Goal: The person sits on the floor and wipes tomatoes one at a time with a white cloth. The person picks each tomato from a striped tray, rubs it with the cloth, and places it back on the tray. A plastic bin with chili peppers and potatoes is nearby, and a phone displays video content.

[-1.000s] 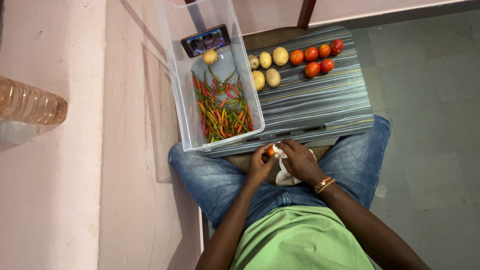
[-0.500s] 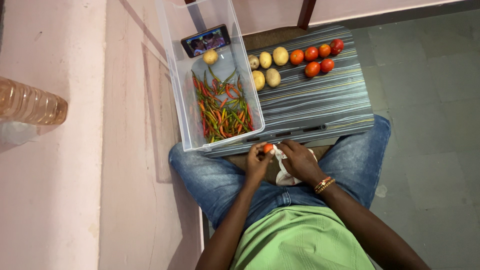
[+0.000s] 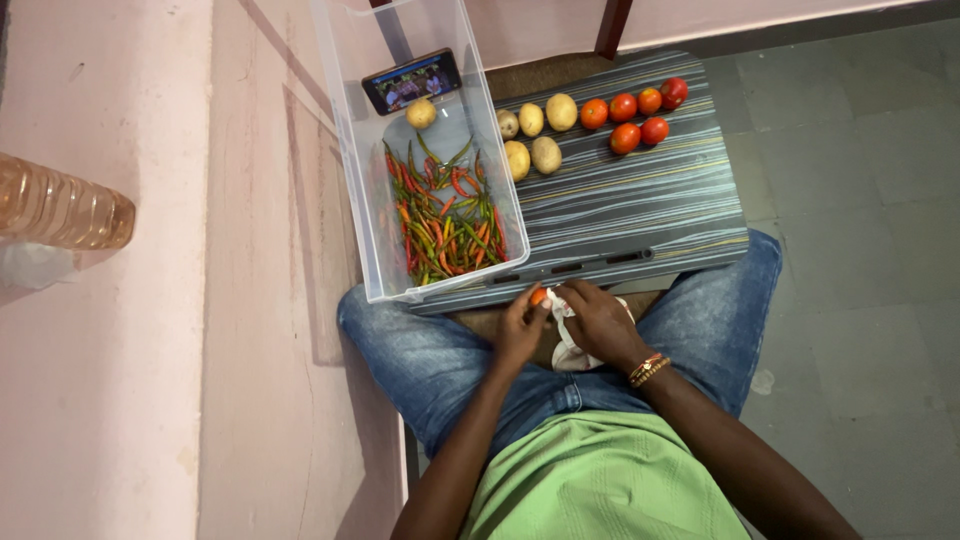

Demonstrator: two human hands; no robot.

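Grey striped tray (image 3: 640,215); red tomatoes (image 3: 635,112); tan potatoes (image 3: 535,135); red, green, orange chillies (image 3: 445,220); clear bin (image 3: 350,150); white cloth (image 3: 568,350); blue jeans (image 3: 710,320); green shirt (image 3: 600,480)

The single head-worn camera is looking steeply down from above the seated person's lap, facing forward over the knees to the striped tray (image 3: 640,200) and clear bin (image 3: 352,150), taking in the pink wall at left and grey floor at right from moderately near.
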